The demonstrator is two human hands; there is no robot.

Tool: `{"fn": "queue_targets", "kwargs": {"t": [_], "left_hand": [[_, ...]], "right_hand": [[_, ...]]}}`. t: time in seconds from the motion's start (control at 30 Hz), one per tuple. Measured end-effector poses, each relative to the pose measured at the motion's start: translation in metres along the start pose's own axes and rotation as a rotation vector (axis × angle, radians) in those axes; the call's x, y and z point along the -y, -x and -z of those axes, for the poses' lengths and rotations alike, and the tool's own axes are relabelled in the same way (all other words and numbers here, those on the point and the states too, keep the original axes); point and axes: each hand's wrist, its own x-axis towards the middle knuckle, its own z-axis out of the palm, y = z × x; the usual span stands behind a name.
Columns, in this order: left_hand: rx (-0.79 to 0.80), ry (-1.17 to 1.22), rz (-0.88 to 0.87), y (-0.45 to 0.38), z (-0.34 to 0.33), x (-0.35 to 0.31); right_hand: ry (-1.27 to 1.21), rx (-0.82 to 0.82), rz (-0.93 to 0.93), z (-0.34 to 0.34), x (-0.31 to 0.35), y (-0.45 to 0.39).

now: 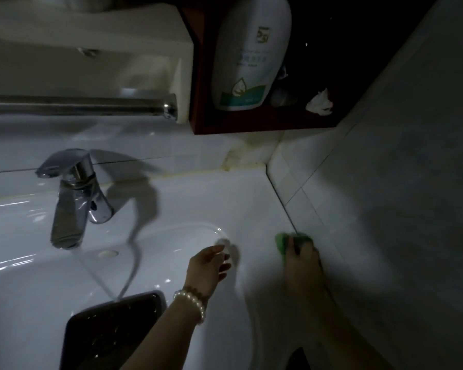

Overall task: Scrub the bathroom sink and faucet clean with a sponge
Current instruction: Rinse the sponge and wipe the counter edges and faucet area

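Observation:
A white ceramic sink (198, 201) fills the lower left, with a chrome faucet (75, 198) standing at its back left. My right hand (302, 255) grips a green sponge (282, 243) and presses it on the sink's right ledge, where the ledge meets the tiled wall. My left hand (211, 263), with a pearl bracelet at the wrist, hovers over the basin's right rim, its fingers loosely bent and blurred; it appears to hold nothing.
A dark rectangular object (110, 335) lies in the basin at the bottom. Above, a red-brown shelf (251, 124) holds a white bottle (249, 54) and a crumpled tissue (320, 102). A chrome towel bar (78, 105) runs at the upper left. A tiled wall (385, 182) closes the right side.

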Motion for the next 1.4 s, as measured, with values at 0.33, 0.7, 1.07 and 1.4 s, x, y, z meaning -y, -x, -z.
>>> {"fn": "queue_targets", "kwargs": {"t": [0.33,0.7,1.07,1.4], "left_hand": [[-0.236,0.054,-0.078,0.000,0.068,-0.003],[-0.064,-0.052,0.061,0.016,0.020,0.021],[-0.139,-0.189,-0.047,0.037,0.078,0.028],[-0.382,-0.189,-0.250,0.055,0.221,-0.022]], "right_hand": [[-0.036,0.111,0.482,-0.035,0.157,-0.082],[-0.012,-0.078,0.129,0.004,-0.002,0.049],[-0.954,0.419,-0.235,-0.038,0.150,0.121],[-1.939,0.696,-0.669,-0.078,0.307,0.121]]}}
